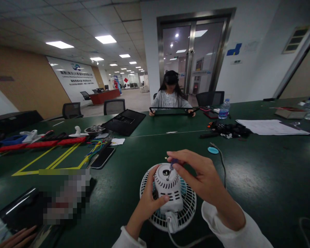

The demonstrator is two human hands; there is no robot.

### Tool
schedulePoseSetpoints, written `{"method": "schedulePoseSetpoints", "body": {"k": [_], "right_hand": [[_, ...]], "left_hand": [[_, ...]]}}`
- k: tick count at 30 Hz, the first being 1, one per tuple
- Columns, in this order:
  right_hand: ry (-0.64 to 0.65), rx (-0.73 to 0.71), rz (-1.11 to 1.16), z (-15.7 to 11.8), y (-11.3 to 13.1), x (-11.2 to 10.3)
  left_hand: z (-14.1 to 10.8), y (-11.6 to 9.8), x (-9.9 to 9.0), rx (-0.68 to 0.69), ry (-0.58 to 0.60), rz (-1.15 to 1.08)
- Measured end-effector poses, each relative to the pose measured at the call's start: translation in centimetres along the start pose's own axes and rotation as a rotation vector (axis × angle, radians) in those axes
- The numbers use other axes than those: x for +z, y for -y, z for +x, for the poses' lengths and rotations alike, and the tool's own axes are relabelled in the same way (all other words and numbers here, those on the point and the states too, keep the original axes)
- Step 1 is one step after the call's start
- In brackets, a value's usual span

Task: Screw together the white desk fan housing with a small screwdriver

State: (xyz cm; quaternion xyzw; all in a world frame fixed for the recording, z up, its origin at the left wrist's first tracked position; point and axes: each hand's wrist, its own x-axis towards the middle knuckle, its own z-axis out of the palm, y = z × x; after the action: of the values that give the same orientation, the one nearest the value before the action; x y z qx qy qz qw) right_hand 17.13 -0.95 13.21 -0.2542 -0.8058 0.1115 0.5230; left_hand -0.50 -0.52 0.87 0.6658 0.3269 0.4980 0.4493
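Note:
A small white fan [170, 203] lies face down on the green table, its round grille under the motor housing. My left hand [151, 199] is wrapped around the housing's left side, thumb across the front slots. Between the thumb and fingers of my right hand [196, 172] is a screwdriver [173, 163] with a dark purple handle. Its thin shaft slants down to the top of the housing, with the tip close to a small hole. Beside it is a larger dark opening with a pale part inside. A cord leaves the fan's near side.
A phone [102, 158], coloured wires and red trays lie to the left. Behind the fan are a blue disc [213, 150] and a grey cable. Across the table [150, 148], a person holds a black frame [170, 111]. A bottle [224, 109] and papers [271, 126] lie right.

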Motion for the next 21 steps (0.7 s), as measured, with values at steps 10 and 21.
{"method": "schedulePoseSetpoints", "body": {"k": [10, 21], "right_hand": [[-0.073, -0.039, -0.117, 0.17, -0.26, 0.68], [-0.048, -0.046, -0.048, -0.07, 0.08, 0.40]], "left_hand": [[-0.25, 0.29, -0.13, -0.024, 0.006, 0.013], [0.00, -0.02, 0.00, -0.009, 0.006, 0.005]]}}
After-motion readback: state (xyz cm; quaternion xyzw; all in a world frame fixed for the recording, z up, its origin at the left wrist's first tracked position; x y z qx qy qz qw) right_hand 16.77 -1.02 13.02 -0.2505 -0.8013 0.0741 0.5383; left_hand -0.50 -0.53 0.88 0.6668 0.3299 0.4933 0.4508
